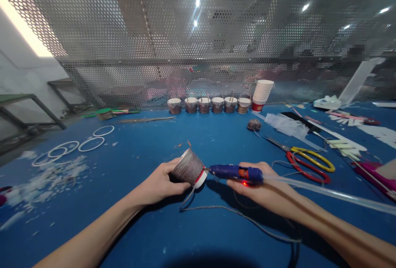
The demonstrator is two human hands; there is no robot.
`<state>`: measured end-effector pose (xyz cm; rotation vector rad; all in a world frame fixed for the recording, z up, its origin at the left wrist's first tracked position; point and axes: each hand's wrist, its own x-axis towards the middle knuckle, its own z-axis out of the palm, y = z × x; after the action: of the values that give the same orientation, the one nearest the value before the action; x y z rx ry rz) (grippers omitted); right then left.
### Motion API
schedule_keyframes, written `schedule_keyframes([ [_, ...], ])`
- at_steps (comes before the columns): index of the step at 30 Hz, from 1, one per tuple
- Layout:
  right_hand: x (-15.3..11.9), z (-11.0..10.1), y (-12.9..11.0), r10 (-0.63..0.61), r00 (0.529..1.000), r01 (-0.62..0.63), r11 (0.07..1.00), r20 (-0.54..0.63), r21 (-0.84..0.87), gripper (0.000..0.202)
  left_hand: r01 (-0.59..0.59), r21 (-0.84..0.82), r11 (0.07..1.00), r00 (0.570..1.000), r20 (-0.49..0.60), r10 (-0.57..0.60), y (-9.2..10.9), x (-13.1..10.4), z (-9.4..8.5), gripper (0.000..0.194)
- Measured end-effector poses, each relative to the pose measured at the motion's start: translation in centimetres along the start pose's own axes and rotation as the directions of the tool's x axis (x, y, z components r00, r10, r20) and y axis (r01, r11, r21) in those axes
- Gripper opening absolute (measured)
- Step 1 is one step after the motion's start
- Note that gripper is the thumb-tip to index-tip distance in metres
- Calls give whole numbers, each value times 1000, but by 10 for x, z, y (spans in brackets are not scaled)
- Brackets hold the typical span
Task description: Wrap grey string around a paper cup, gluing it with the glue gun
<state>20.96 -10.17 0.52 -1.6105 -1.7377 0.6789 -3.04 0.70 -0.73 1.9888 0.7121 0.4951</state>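
My left hand (168, 181) is closed around a paper cup (188, 169) wound with grey-brown yarn, tilted on its side over the table. A red and white strip of the cup shows bare at its right end. From there a loose strand of yarn (222, 207) trails down and right across the table. In my right hand (260, 185) is a blue hot glue gun (235, 173), with a red light lit and a long clear glue stick (328, 191) sticking out its back. The gun's nozzle meets or nearly meets the bare strip of the cup.
Several yarn-wrapped cups (204, 105) line the back by a perforated metal screen (185, 45), beside stacked paper cups (262, 94). Scissors (300, 158), a yarn ball (254, 125) and glue sticks (345, 148) lie right. White rings (91, 144) and scraps (52, 181) lie left.
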Motion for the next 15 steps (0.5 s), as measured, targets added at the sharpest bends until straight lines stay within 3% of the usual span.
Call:
schedule_keyframes([
  [7, 22, -14, 17, 191, 982, -190, 980, -7, 49, 42, 66, -74, 995, 998, 1, -66, -1, -2, 1, 24],
  [11, 37, -8, 35, 106, 979, -115, 993, -174, -39, 35, 92, -69, 993, 995, -28, -94, 0, -1, 4, 27],
  [15, 45, -5, 47, 14, 981, -36, 993, -192, -110, 32, 127, -56, 990, 988, -85, -132, 3, 0, 8, 24],
])
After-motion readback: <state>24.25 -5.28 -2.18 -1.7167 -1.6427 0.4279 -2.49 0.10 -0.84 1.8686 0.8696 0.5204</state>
